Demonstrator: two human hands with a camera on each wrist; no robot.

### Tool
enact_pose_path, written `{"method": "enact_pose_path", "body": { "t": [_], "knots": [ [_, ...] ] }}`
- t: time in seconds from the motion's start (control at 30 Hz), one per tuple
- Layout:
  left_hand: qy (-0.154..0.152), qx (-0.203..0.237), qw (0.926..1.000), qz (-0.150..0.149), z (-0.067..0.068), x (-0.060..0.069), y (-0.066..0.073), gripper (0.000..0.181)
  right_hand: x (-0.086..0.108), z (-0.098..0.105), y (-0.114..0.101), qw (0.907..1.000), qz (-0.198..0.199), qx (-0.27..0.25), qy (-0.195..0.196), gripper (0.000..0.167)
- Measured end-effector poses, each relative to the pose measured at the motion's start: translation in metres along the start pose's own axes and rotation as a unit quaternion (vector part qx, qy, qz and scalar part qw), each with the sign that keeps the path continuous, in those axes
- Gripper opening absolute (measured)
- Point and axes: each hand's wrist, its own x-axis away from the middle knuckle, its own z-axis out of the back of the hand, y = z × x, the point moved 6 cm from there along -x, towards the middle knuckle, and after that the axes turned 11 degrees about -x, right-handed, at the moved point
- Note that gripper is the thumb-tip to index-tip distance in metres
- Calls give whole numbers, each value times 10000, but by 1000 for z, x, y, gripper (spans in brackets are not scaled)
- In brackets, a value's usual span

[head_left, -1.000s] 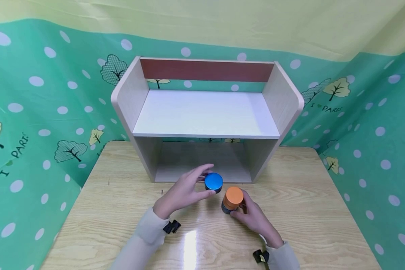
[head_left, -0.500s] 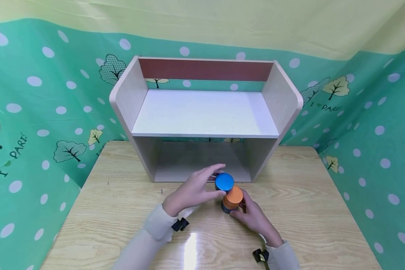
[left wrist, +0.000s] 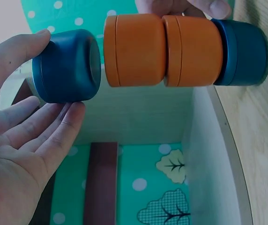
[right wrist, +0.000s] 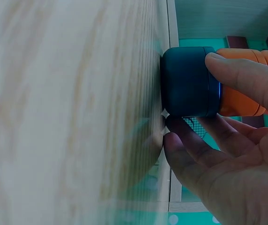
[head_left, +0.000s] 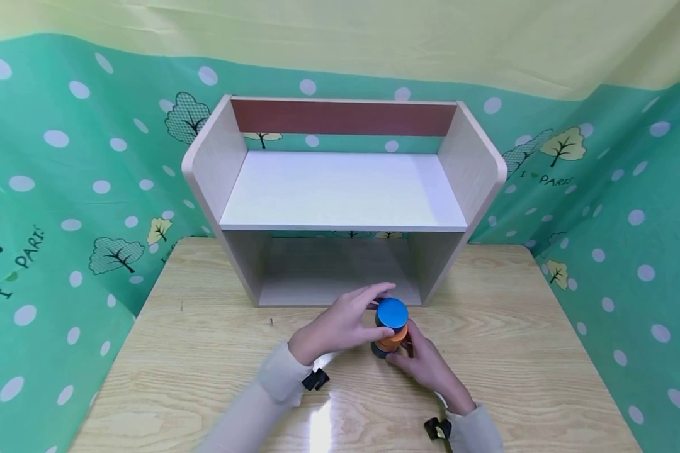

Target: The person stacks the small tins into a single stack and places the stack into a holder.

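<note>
My left hand (head_left: pixel 340 324) pinches a small blue lidded jar (head_left: pixel 392 313) between thumb and fingers. In the left wrist view, a narrow gap separates this blue jar (left wrist: pixel 66 68) from the upper orange jar (left wrist: pixel 136 50). Beneath that one sits a lower orange jar (left wrist: pixel 195 51), stacked on another blue jar (left wrist: pixel 247 54) that stands on the table. My right hand (head_left: pixel 427 362) grips the stack low down, its thumb on the bottom blue jar (right wrist: pixel 188 82) near the lid seam. From the head view, the held jar hides most of the upper orange one.
A two-level white shelf unit (head_left: pixel 345 228) stands on the wooden table (head_left: pixel 510 352) just behind the stack. Its side panels (head_left: pixel 470 163) rise left and right. A green dotted curtain (head_left: pixel 612 189) hangs around the back and sides.
My left hand has carried the blue jar to the right, from beside the orange stack to above it. The right hand has kept its place on the stack.
</note>
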Motion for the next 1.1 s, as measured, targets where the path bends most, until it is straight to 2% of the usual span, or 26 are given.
{"method": "enact_pose_path", "body": {
  "t": [0.33, 0.87, 1.1],
  "knots": [
    [-13, -160, 9997, -190, -10, -3, 4, 75, 0, 0, 1, 9999, -31, 117, 41, 80],
    [-138, -199, 9997, -44, -16, -2, 0, 75, 1, -1, 0, 9999, 69, 143, -11, 75],
    [-94, -176, 9998, -5, -16, -1, -1, 75, 0, -1, 0, 9998, 116, 150, 11, 75]
  ]
}}
